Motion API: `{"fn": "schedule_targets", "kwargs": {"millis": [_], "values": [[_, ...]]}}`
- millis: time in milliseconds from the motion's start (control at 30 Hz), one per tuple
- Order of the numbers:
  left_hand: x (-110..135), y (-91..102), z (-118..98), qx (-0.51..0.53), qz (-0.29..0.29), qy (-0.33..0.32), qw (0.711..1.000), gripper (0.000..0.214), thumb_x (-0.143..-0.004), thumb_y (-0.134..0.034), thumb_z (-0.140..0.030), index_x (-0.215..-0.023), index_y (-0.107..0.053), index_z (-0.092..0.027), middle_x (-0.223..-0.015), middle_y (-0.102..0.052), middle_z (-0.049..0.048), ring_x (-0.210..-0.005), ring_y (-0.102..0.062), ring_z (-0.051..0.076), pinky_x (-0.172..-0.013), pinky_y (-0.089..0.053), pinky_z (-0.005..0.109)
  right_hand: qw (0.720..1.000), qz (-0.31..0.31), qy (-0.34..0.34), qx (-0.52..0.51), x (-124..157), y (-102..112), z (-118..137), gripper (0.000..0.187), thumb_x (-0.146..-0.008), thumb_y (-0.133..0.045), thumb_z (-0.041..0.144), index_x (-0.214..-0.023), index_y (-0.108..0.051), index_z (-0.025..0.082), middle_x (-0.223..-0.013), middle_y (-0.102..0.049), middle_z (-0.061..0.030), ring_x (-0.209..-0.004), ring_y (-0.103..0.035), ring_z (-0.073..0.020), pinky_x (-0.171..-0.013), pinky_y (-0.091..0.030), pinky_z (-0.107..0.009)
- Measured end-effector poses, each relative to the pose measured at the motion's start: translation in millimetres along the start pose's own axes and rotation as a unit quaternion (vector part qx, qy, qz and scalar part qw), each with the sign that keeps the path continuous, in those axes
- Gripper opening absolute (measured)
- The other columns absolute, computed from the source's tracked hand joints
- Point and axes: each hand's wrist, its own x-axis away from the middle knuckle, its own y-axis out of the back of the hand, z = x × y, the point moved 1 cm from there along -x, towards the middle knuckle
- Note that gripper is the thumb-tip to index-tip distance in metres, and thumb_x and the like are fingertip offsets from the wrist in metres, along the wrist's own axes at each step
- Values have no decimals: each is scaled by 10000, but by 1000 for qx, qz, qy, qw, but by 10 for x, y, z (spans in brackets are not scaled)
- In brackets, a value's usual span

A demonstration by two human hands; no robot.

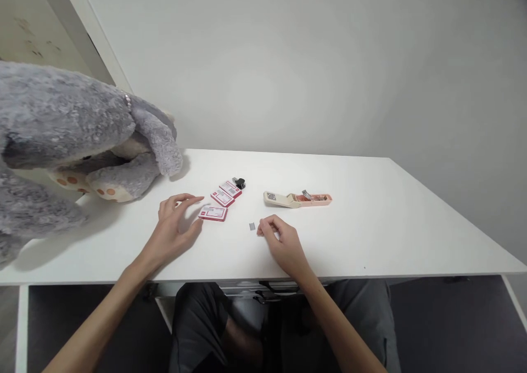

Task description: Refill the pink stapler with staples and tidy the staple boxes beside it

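My left hand [175,227] hovers over the white table [370,225] with fingers spread, open, just left of the nearest of three small red-and-white staple boxes [213,213]. The other two boxes [225,193] lie behind it in a diagonal row. My right hand [280,241] rests on the table with fingers curled, its fingertips beside a small grey strip of staples [252,226]; nothing shows in its grip. A beige stapler [296,199] lies opened flat behind my right hand.
A large grey plush toy [69,142] sits on the table's left end. A small black binder clip [239,183] lies behind the boxes. The table's front edge runs just above my lap.
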Motion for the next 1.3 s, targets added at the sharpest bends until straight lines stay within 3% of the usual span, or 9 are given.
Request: {"fn": "schedule_targets", "kwargs": {"millis": [100, 233, 333, 500, 667, 833, 1067, 1300], "values": [[13, 16, -131, -33, 1, -58, 998, 392, -989, -587, -316, -1371, -672, -291, -1335, -587, 115, -1275, -501, 316, -1153, -399, 573, 1000, 1, 10, 10, -4, -4, -21, 286, -1035, -533, 420, -856, -645, 227, -868, -737, -39, -868, -682, -215, -840, -506, -339], [12, -1, -224, -68, 35, -123, 990, 356, -988, -563, -264, -1284, -745, -340, -1292, -650, 104, -1199, -534, 320, -1083, -440, 563, 995, -14, 72, 66, -8, -16, -62, 154, -991, -582, 309, -998, -708, 222, -1003, -728, -71, -933, -668, -224, -852, -529, -357], [4, -16, -207, -75, 34, -120, 989, 360, -980, -555, -248, -1254, -766, -350, -1324, -665, 103, -1204, -544, 334, -1059, -462, 565, 990, -9, 97, 105, -2, -42, -108, 193, -964, -609, 262, -1115, -728, 240, -1143, -695, -102, -1078, -657, -255, -898, -553, -382], [-6, -34, -152, -67, 42, -101, 992, 383, -975, -533, -248, -1272, -761, -327, -1326, -708, 94, -1211, -602, 330, -1067, -479, 562, 980, -4, 117, 163, 14, -100, -188, 299, -958, -639, 236, -1246, -717, 237, -1302, -624, -147, -1270, -593, -313, -1111, -501, -501], [1, -47, -130, -68, 47, -95, 992, 412, -984, -484, -231, -1310, -726, -296, -1426, -687, 87, -1323, -607, 323, -1121, -467, 563, 974, 7, 118, 191, 11, -120, -218, 241, -983, -627, 230, -1204, -722, 214, -1345, -599, -169, -1316, -562, -334, -1132, -487, -537], [23, -46, -138, -76, 18, -97, 992, 446, -1003, -479, -227, -1423, -625, -251, -1488, -618, 140, -1377, -576, 323, -1146, -460, 545, 979, 13, 100, 175, 5, -110, -191, 107, -997, -633, 242, -1049, -725, 239, -1318, -608, -142, -1316, -565, -324, -1126, -484, -533], [32, 19, -218, -64, -25, -133, 989, 345, -1000, -508, -196, -1308, -657, -246, -1376, -649, 139, -1288, -616, 303, -1083, -488, 489, 991, 26, 83, 105, -10, -77, -124, 112, -1006, -623, 296, -1067, -701, 244, -1156, -720, -95, -1143, -659, -275, -1005, -521, -450], [-10, -160, -561, -2, 17, -163, 986, 240, -1028, -578, -316, -1226, -682, -230, -1198, -754, 116, -1137, -699, 268, -1038, -519, 449, 999, 29, 36, 30, -12, -42, -54, 228, -1010, -614, 408, -1098, -718, 225, -1077, -794, -68, -989, -718, -228, -867, -532, -361]]}}
